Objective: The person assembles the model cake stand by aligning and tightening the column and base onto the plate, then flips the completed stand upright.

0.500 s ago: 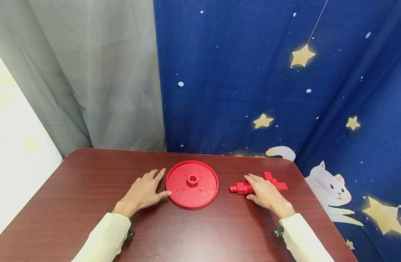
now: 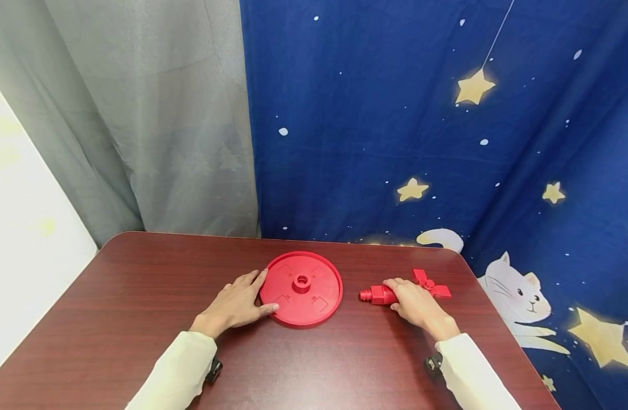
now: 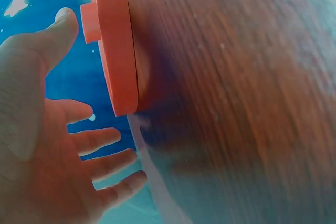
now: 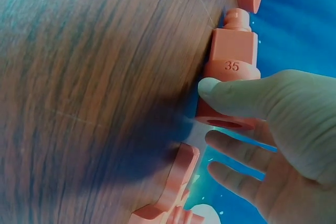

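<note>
A round red plastic disc [image 2: 319, 279] with a raised rim and a hollow central hub lies flat on the table. My left hand [image 2: 233, 304] is at its left edge, fingers spread and thumb over the rim; in the left wrist view the thumb stands apart from the disc's side [image 3: 118, 56]. On the right, my right hand [image 2: 418, 303] holds a red cylindrical part [image 2: 379, 295] between thumb and index finger. This part [image 4: 235, 48] has a narrow ridged tip, a squared section and the number 35. The other fingers hang past its hollow end.
Beyond the right hand lies a red piece with flat arms [image 2: 430, 285], close behind the cylindrical part. All stand on a dark red wood-grain table [image 2: 314, 364]. A grey curtain [image 2: 191, 114] and a blue starry curtain [image 2: 344, 114] hang behind its far edge.
My left hand has moved right, bringing its thumb and index finger over the disc's left rim. The right fingers have drawn in around the cylindrical part, which lies where it was.
</note>
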Motion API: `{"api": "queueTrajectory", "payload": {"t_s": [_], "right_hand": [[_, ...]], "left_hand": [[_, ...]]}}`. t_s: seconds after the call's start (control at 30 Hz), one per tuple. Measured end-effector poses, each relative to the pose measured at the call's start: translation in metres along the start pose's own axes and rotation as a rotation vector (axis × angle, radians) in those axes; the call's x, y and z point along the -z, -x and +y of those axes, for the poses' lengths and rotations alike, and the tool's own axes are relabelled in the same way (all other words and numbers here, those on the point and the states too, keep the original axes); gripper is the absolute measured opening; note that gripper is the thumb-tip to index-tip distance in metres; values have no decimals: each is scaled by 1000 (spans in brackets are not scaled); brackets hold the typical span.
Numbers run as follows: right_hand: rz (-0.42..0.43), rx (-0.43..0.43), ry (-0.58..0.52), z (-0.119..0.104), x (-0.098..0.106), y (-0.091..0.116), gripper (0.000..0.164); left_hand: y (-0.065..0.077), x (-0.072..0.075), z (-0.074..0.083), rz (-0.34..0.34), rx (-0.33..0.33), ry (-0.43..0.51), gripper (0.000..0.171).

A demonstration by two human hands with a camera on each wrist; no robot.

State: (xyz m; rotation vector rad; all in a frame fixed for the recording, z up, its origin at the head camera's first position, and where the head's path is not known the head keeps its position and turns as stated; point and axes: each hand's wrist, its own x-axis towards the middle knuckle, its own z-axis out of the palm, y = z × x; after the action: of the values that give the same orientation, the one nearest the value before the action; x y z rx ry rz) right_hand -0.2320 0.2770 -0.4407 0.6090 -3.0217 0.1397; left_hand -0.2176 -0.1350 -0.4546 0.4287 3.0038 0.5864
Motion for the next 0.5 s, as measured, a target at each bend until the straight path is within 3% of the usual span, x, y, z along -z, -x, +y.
{"api": "queueTrajectory", "payload": {"t_s": [0.5], "right_hand": [[27, 48, -112, 2, 2, -6, 53]], "left_hand": [[-7, -7, 6, -66, 44, 6, 100]]}}
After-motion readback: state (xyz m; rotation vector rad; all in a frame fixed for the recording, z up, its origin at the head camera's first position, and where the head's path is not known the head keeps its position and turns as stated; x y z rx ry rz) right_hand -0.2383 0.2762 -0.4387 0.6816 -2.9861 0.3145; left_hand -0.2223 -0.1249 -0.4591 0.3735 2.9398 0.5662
